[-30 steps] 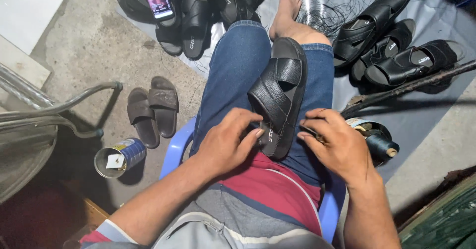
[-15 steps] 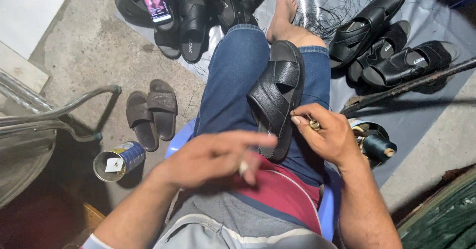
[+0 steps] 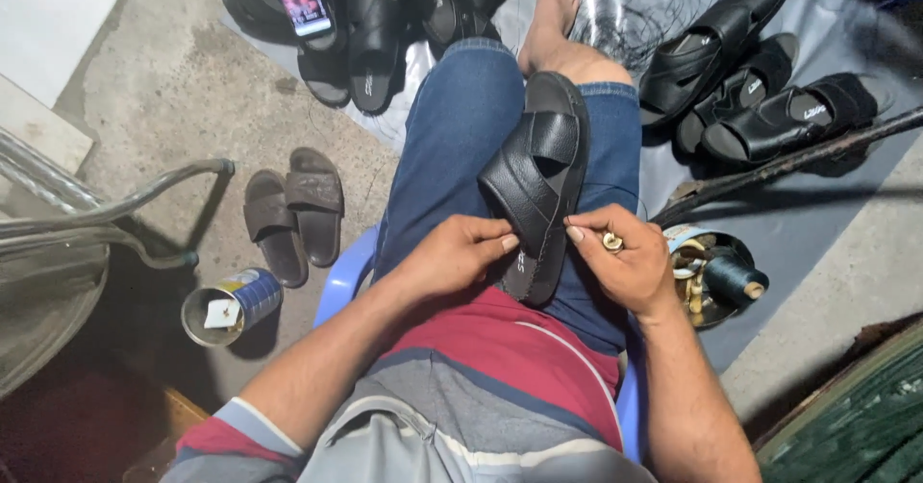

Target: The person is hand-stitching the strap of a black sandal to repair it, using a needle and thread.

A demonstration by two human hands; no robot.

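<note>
black leather sandal [image 3: 538,190]: cross-strap upper, dark sole with a stitched edge, lying sole-down along the person's lap on blue jeans, toe pointing away. left hand [image 3: 452,252]: fingers closed on the sandal's heel edge. right hand [image 3: 620,262]: fingers pinched together at the sandal's right rim, a small brass-coloured piece [image 3: 611,243] held against them. nearby: tin of spools with dark thread [image 3: 716,276] just beside the right hand; pair of grey slides [image 3: 293,209] on the concrete floor; open can [image 3: 231,305] near the blue plastic chair [image 3: 351,272]; further black sandals [image 3: 760,89] on a grey sheet.
</note>
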